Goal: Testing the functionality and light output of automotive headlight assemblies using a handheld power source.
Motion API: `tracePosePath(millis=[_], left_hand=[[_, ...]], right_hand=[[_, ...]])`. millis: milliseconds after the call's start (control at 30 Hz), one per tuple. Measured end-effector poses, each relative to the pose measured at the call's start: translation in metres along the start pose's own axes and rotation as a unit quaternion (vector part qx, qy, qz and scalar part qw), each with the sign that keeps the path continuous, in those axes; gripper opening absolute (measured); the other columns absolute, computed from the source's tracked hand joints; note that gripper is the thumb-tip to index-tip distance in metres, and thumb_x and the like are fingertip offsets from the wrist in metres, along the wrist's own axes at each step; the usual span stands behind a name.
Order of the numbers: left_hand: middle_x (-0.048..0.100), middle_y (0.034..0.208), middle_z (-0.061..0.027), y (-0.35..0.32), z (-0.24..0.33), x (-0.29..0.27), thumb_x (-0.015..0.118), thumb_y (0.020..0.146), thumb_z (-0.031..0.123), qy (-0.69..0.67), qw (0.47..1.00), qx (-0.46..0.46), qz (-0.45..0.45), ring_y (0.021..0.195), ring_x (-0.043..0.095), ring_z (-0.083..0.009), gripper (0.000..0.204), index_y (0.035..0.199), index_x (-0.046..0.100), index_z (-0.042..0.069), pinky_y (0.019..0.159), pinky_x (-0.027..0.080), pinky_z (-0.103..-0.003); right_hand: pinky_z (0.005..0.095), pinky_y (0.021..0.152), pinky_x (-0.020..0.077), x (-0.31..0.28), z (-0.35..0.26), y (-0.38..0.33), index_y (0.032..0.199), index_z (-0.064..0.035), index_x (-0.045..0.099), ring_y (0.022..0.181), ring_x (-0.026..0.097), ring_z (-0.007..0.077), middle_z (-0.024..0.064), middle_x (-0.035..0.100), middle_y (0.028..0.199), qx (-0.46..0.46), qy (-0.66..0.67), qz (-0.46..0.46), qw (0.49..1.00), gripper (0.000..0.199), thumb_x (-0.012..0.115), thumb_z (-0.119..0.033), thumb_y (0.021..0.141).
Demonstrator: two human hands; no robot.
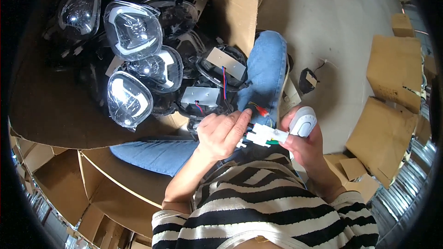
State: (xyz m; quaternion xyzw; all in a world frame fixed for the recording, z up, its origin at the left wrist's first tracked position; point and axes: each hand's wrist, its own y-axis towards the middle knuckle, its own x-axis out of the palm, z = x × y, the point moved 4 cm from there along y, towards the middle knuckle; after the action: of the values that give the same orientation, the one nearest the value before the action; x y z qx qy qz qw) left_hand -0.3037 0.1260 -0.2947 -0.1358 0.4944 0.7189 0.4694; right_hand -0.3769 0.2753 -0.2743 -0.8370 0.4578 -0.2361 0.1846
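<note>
My left hand (222, 133) is closed, its fingers pinching dark wires next to a cluster of white plastic connectors (259, 134). A red-tipped wire end (262, 110) sticks out beyond the index finger. My right hand (302, 146) is wrapped round a light grey oval device (303, 121) with a raised ring on its face. The thumb side of that hand also presses a white plug (279, 135) against the connectors. Both hands are close together above my lap; how the plug meets the connectors is partly hidden by the fingers.
At the left, a large cardboard box (60, 129) holds several clear-covered lamp units (134, 30), some with metal plates (226, 63) and red and blue wires. A small black part (308, 81) with a wire lies on the floor. Flattened cartons (394, 74) stand at the right.
</note>
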Motion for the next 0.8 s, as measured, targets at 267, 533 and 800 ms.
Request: tracePosePath(millis=[267, 533, 800], left_hand=[[0.053, 0.067, -0.0044, 0.003, -0.003, -0.001, 0.054, 0.056, 0.009, 0.015, 1.000, 0.001, -0.005, 0.047, 0.044, -0.0093, 0.032, 0.088, 0.056, 0.001, 0.039, 0.030, -0.022], [0.053, 0.070, -0.0047, 0.000, 0.000, -0.002, 0.051, 0.054, 0.009, -0.011, 1.000, 0.001, -0.012, 0.049, 0.045, -0.0092, 0.037, 0.090, 0.056, 0.001, 0.040, 0.031, -0.021], [0.053, 0.067, -0.0046, 0.002, 0.006, 0.002, 0.057, 0.056, 0.010, -0.034, 0.998, -0.011, -0.049, 0.048, 0.045, -0.0115, 0.036, 0.091, 0.056, 0.000, 0.038, 0.030, -0.023]], right_hand=[[0.0205, 0.058, 0.0400, 0.006, -0.003, -0.004, 0.098, -0.0039, 0.038, 0.069, 0.047, 0.0082, 0.0045, 0.048, 0.079, 0.052, 0.020, -0.019, 0.998, 0.037, 0.050, 0.003, 0.063], [0.0195, 0.055, 0.0396, 0.001, 0.011, -0.002, 0.099, -0.0044, 0.037, 0.066, 0.047, 0.0083, 0.0045, 0.048, 0.080, 0.040, -0.027, 0.031, 0.998, 0.035, 0.048, 0.003, 0.066], [0.0223, 0.054, 0.0361, -0.001, 0.011, 0.001, 0.096, -0.0038, 0.037, 0.065, 0.042, 0.0109, 0.0083, 0.044, 0.082, -0.031, 0.121, 0.001, 0.992, 0.037, 0.047, -0.003, 0.061]])
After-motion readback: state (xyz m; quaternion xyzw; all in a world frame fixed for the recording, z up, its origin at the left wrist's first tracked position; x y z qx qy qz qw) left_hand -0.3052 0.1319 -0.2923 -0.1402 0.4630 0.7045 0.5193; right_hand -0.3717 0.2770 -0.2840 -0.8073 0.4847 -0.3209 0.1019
